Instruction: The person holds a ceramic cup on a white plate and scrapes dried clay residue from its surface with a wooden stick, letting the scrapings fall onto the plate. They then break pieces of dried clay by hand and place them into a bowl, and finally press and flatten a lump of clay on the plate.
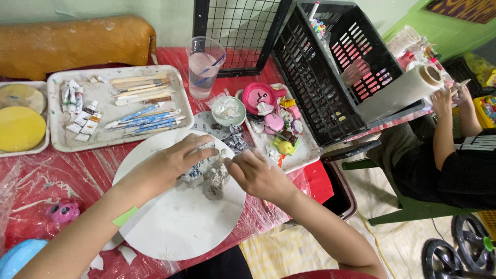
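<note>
A round white board (pixel 181 222) lies on the red plastic-covered table. On its far part sits a lump of grey clay (pixel 214 181), partly blue and white. My left hand (pixel 165 165) presses on the left side of the clay, fingers curled over it. From the right, my right hand (pixel 258 173) pinches the lump's edge with its fingertips. Both hands are smeared with clay.
A white tray (pixel 175 77) holds brushes, wooden tools and paint tubes. A plastic cup of water (pixel 204 64) stands behind. A black crate (pixel 330 67) lies tilted at right. Small toys fill another tray (pixel 305 150). Another person (pixel 454 155) sits at right.
</note>
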`<action>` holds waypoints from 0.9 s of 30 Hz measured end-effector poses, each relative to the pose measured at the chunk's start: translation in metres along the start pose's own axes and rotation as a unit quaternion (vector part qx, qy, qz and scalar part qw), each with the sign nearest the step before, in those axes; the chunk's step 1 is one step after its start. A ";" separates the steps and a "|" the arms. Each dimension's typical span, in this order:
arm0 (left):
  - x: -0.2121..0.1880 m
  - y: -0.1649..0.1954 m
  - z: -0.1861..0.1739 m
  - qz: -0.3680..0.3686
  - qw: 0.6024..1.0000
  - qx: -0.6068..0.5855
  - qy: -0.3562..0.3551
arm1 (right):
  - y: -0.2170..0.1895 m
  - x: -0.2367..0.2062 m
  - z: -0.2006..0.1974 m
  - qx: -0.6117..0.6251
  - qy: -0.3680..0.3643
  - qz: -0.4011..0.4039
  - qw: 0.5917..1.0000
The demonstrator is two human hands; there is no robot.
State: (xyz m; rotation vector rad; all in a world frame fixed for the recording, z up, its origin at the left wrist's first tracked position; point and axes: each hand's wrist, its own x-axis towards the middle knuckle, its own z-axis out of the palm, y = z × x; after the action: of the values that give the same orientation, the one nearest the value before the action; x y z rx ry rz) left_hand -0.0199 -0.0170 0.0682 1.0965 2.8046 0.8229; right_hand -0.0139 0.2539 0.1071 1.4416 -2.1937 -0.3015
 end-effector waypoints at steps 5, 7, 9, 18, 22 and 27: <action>0.005 0.002 0.010 0.047 0.988 0.141 0.045 | 0.000 0.004 -0.007 -0.012 -0.031 -0.015 0.999; 0.006 0.001 0.012 0.055 0.982 0.171 0.055 | 0.002 0.004 -0.009 0.004 -0.034 -0.008 0.999; 0.007 0.001 0.013 0.061 0.977 0.188 0.073 | 0.006 0.005 -0.010 0.040 -0.030 0.008 0.999; 0.006 -0.001 0.020 0.072 0.971 0.214 0.081 | 0.010 0.009 -0.014 0.069 -0.068 0.000 0.995; 0.000 -0.002 0.032 0.078 0.955 0.256 0.131 | 0.004 0.003 0.001 0.214 -0.046 0.135 0.966; -0.008 -0.007 0.045 0.087 0.976 0.036 0.194 | 0.003 -0.013 0.028 0.373 -0.061 0.298 0.877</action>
State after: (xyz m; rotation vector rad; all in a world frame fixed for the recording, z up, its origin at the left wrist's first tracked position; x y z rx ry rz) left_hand -0.0097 -0.0057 0.0249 1.3396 3.1039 1.0646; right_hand -0.0269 0.2644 0.0811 0.9696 -2.8812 0.7667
